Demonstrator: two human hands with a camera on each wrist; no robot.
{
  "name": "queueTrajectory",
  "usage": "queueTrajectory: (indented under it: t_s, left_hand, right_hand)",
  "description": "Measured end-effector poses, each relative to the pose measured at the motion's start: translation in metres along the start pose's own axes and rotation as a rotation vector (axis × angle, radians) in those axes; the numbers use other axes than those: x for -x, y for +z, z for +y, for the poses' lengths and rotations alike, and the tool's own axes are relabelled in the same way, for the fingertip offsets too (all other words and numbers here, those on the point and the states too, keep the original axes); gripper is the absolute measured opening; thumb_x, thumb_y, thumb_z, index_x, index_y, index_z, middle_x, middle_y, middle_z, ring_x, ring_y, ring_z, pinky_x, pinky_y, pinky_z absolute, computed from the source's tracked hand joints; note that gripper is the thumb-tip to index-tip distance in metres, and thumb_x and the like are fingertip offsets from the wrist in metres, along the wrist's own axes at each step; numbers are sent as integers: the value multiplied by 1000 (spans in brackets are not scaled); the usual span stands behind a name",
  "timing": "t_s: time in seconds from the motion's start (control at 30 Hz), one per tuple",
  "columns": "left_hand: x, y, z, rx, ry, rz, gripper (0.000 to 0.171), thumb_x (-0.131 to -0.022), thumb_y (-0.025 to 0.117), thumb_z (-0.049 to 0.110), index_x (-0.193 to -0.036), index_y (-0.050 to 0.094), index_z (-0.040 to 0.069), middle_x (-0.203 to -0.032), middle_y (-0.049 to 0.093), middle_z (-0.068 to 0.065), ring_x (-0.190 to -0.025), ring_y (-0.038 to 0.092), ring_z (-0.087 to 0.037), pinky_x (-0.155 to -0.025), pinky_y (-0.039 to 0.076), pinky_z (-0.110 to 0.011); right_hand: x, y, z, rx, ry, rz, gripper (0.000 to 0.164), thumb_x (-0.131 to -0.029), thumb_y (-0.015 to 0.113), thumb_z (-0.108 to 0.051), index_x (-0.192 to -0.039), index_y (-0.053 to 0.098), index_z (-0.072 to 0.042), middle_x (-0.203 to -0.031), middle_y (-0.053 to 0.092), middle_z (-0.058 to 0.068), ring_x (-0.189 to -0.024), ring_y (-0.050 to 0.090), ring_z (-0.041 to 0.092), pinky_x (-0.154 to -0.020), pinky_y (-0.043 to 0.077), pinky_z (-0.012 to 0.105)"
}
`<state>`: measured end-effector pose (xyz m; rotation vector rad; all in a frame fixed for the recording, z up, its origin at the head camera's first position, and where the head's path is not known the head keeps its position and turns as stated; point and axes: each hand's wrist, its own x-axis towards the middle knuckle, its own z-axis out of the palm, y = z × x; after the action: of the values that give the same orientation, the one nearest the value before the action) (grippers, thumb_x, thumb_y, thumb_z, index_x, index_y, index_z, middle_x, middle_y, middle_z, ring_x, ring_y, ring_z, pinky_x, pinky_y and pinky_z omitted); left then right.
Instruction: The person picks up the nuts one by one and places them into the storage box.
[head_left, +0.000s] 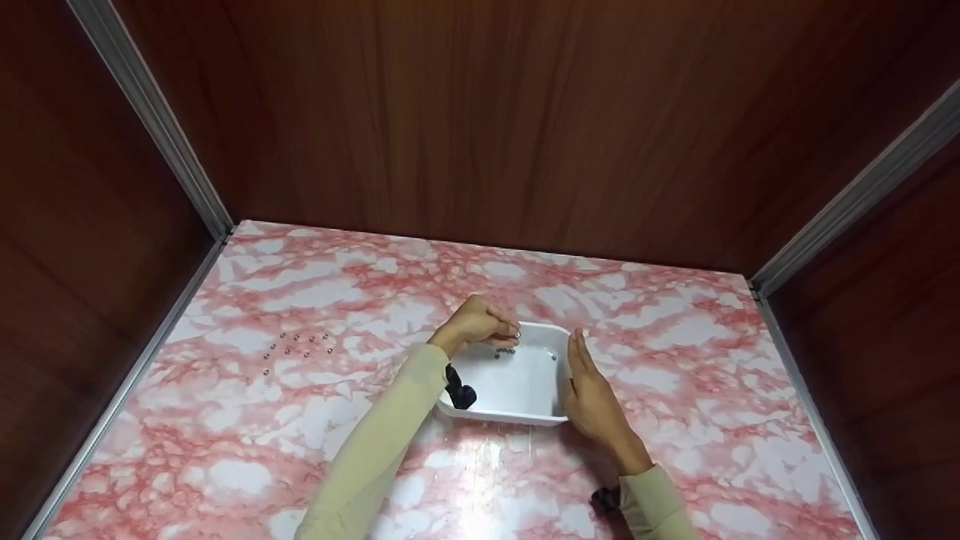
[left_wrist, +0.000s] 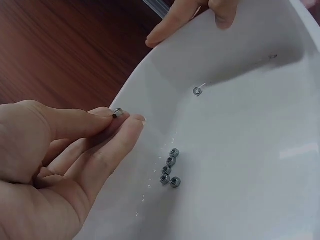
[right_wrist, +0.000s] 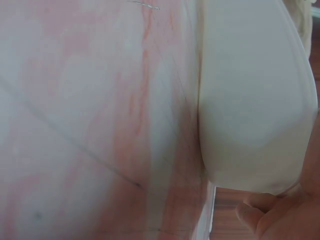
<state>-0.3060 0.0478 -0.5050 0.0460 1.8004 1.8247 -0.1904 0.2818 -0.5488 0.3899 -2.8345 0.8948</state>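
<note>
A white tray (head_left: pixel 517 417) stands on the table, holding several small metal nuts. My left hand (head_left: pixel 478 321) is over its far left part and pinches a single nut (left_wrist: pixel 118 113) between thumb and fingertips. Below those fingers, a cluster of nuts (left_wrist: pixel 170 161) lies on the tray floor, while another nut (left_wrist: pixel 198 91) rests apart near the wall. At the right side, my right hand (head_left: pixel 596 401) holds the tray wall, thumb over the rim and straight fingers along the outside. The right wrist view shows the tray's outer wall (right_wrist: pixel 255 100) and part of this hand.
More loose nuts (head_left: pixel 306 355) are scattered on the red-and-white marbled table (head_left: pixel 315 450), left of the tray. Dark wooden panels (head_left: pixel 480 135) enclose the back and sides, with metal strips (head_left: pixel 161 124) at the corners. A black wrist camera (head_left: pixel 461 391) overlaps the tray's left edge.
</note>
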Motion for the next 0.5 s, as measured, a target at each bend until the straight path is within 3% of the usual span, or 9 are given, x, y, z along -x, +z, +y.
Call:
queueTrajectory:
  t_s: [0.2, 0.5]
  left_hand:
    - [1, 0, -2, -29, 4, 12, 22, -92, 69, -11, -113, 75, -12, -107, 78, -26, -83, 77, -18, -88, 65, -33]
    - [5, -1, 4, -137, 51, 36, 22, -91, 74, -7, -112, 76, -12, -111, 77, -30, -79, 77, -15, -87, 65, -34]
  right_hand:
    - [1, 1, 2, 12, -38, 22, 69, -98, 49, 9, -161, 22, 11, -172, 17, 31, -152, 39, 46, -111, 49, 56]
    - [1, 1, 1, 11, -37, 18, 69, -98, 48, 10, -161, 22, 11, -171, 17, 33, -153, 36, 47, -107, 51, 55]
